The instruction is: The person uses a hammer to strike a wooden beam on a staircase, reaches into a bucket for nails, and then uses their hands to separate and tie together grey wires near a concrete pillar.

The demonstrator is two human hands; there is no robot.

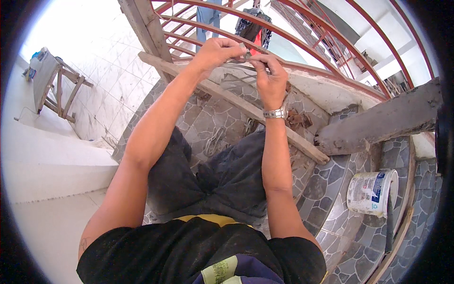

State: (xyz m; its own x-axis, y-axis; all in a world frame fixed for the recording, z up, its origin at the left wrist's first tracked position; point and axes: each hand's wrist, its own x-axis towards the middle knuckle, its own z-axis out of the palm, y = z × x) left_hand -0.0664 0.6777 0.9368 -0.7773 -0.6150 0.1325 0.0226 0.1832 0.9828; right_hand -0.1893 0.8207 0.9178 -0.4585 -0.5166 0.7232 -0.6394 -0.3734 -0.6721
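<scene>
Both my hands are raised in front of me at the far side, close to the metal railing and above a long wooden plank [227,100]. My left hand [215,56] pinches a small, thin greyish piece [244,53] between thumb and fingers; its kind is too small to tell. The fingers of my right hand [271,78] are closed at the same piece from the other side, with the wrist wearing a metal watch [275,113]. My fingers partly cover the piece.
Red-brown railing bars [312,45] curve across the far side, with clothes [253,26] hanging there. A wooden post [146,33] and a cement-smeared beam [378,120] flank me. A white bucket [366,193] lies on tiled steps at right; a wooden stand [59,87] is left.
</scene>
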